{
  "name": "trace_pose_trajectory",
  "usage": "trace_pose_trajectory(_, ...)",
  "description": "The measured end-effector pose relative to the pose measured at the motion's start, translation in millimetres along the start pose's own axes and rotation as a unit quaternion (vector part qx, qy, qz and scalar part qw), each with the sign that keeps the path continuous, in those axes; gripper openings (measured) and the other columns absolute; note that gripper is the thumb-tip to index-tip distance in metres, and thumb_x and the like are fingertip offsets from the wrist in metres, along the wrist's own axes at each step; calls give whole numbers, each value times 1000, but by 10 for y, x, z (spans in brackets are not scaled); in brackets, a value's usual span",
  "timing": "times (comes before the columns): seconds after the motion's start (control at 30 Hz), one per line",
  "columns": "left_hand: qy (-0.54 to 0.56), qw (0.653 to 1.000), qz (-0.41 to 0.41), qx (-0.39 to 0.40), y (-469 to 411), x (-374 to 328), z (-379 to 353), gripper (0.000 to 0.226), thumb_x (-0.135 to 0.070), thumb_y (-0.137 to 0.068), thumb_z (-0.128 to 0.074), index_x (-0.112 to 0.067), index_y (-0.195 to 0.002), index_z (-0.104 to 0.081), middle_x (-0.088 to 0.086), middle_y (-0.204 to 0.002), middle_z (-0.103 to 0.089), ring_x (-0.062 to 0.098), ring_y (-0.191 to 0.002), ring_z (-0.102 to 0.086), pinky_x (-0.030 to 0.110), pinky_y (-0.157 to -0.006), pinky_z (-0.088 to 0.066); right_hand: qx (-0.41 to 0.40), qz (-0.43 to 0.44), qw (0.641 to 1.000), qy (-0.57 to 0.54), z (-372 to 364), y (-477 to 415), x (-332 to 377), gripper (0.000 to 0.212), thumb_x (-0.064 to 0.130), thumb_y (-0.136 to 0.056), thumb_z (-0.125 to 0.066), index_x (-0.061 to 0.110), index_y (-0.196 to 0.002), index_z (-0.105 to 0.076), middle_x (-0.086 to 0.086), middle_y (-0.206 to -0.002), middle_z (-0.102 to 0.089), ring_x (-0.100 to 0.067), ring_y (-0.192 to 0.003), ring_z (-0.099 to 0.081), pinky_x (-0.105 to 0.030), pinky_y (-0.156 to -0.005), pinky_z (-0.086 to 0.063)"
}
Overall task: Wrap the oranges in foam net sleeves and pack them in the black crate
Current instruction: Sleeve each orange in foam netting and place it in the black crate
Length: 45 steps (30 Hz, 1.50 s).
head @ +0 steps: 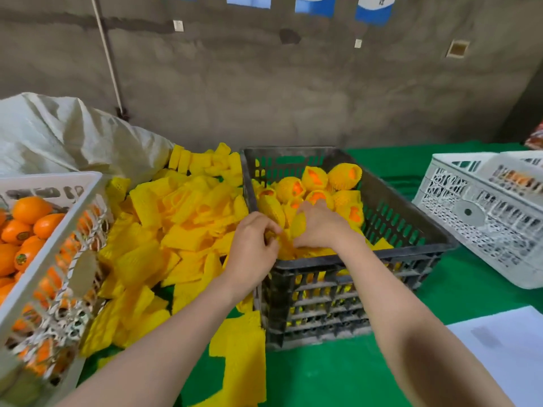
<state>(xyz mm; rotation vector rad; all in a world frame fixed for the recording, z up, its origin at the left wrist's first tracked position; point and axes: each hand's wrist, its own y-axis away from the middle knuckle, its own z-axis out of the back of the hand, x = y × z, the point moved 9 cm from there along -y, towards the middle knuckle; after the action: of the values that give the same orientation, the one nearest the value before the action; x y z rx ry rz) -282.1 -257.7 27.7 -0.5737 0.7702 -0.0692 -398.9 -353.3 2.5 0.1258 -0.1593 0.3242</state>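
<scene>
Left to right: a white crate (58, 179) of bare oranges (29, 210) with a woven sack (73, 133) behind it; a loose heap of yellow foam net sleeves (182, 218) on the green table cover (323, 377); the black crate (411, 252), part filled with wrapped oranges (343, 177); a second white crate (484, 218) and a paper sheet (505, 348). The left hand (252, 245) and right hand (320, 227) meet over the black crate's near-left corner, the fingers of each curled about one held sleeve (298, 224). Whether an orange sits inside it cannot be told, as the fingers cover it. The step in hand appears to be either finishing a wrap or setting the wrapped fruit among those already packed. The next move would call for releasing it into a gap, then reaching left for another orange and sleeve.
</scene>
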Motion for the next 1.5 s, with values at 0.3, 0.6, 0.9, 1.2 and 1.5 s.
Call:
trace_pose_trajectory(0.3,-8,1000,17,9,12,-8,1,21,10,-77,-55,-6,-85,-66,-2,-90,-53,14,-90,-52,14,-76,-37,59,140,983,106,-267,-404,542,57,17,-82,-65,11,-131,-35,-15,-120,-52,-31,-105,-54,-36,-75,-48)
trace_pose_trajectory(0.6,8,1000,-3,-12,69,-16,33,13,6,-80,-59,-2,-86,-67,2,-93,-57,19,-97,-55,19,-86,-39,122,191,972,57,-487,-208,607,41,22,-89,-56,16,-127,-44,-7,-130,-40,-31,-113,-48,-43,-94,-45)
trace_pose_trajectory(0.9,-45,989,-109,94,164,63,198,22,-21,-91,-62,-7,-107,-66,6,-121,-59,15,-117,-49,2,-92,-23,-69,256,963,42,-71,-40,784,13,18,-76,-63,16,-79,-50,-9,-90,-62,-28,-85,-56,-34,-58,-39)
trace_pose_trajectory(1.2,-129,990,23,-56,215,1210,2189,7,-11,-89,-64,-11,-90,-71,-5,-79,-65,14,-72,-61,29,-63,-46,-320,212,917,-105,462,114,656,11,4,-81,-61,6,-87,-70,-9,-86,-70,-26,-74,-62,-30,-68,-46)
trace_pose_trajectory(1.5,-133,972,120,-152,542,2117,2906,10,-7,-92,-59,-4,-89,-68,10,-75,-64,21,-65,-54,27,-54,-33,-309,330,874,-180,255,401,2370,14,12,-83,-58,7,-92,-67,-5,-87,-68,-19,-78,-61,-28,-71,-45)
